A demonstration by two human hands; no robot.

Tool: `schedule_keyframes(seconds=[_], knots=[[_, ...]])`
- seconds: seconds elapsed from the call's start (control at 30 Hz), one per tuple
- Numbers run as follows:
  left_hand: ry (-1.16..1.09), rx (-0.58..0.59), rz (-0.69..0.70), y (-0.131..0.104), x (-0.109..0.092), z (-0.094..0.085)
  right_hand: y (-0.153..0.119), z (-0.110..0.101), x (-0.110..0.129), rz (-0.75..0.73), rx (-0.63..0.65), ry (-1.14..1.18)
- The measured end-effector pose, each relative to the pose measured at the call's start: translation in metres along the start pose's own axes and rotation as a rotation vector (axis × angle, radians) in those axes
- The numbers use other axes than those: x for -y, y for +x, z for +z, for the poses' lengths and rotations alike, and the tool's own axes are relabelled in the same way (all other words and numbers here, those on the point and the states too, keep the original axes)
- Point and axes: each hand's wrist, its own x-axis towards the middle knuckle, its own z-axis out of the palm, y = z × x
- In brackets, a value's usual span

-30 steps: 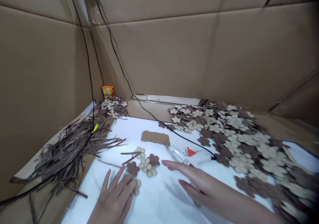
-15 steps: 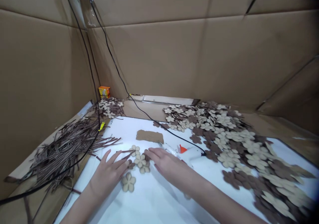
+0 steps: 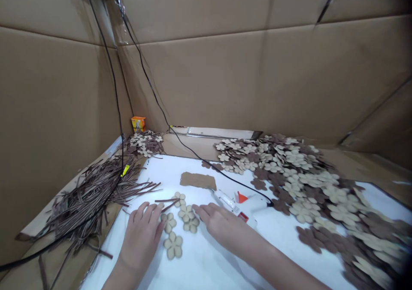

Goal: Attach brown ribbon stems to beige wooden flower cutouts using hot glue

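Matt, seemingly felt flowers [image 3: 174, 245] lie on a smooth white sheet [image 3: 206, 264] (cardboard walls [image 3: 244, 75] behind).

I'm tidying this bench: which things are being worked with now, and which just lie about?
In hand:
left hand
right hand
beige flower cut-outs

Lying about:
glue gun
brown strips
big flower pile
orange box
brown patch

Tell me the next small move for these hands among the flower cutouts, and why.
Probably the left hand should slide the flower cutout at its fingertips toward the cluster beside the right hand. Both hands lie flat and open, and that flower sits apart from the others.
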Motion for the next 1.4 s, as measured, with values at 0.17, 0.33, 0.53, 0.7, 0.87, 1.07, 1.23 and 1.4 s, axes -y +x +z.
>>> schedule_keyframes(seconds=[0.17,0.33,0.53,0.7,0.87,1.07,1.23,1.4], knots=[[0.023,0.128,-0.091,-0.014,0.028,0.004,-0.005,-0.013,-0.003,0.053,0.049,0.122],[-0.001,0.05,-0.236,-0.015,0.056,-0.015,-0.003,-0.018,-0.003,0.12,0.052,0.151],[0.243,-0.023,-0.301,-0.003,0.057,-0.036,-0.016,-0.021,-0.007,0.101,-0.156,0.028],[-0.035,0.079,-0.063,0.013,0.035,-0.03,-0.04,-0.038,-0.062,0.039,-0.24,-0.129],[-0.242,0.209,0.142,0.042,0.019,-0.026,-0.059,-0.017,-0.129,0.159,-0.152,-0.222],[-0.319,0.24,0.157,0.075,0.003,-0.002,-0.072,0.008,-0.142,0.188,-0.117,-0.213],[-0.338,0.218,0.147,0.088,0.013,0.012,-0.07,0.005,-0.127,0.152,-0.137,-0.211],[-0.297,0.162,0.073,0.077,0.025,-0.001,-0.06,0.003,-0.117,0.083,-0.149,-0.256]])
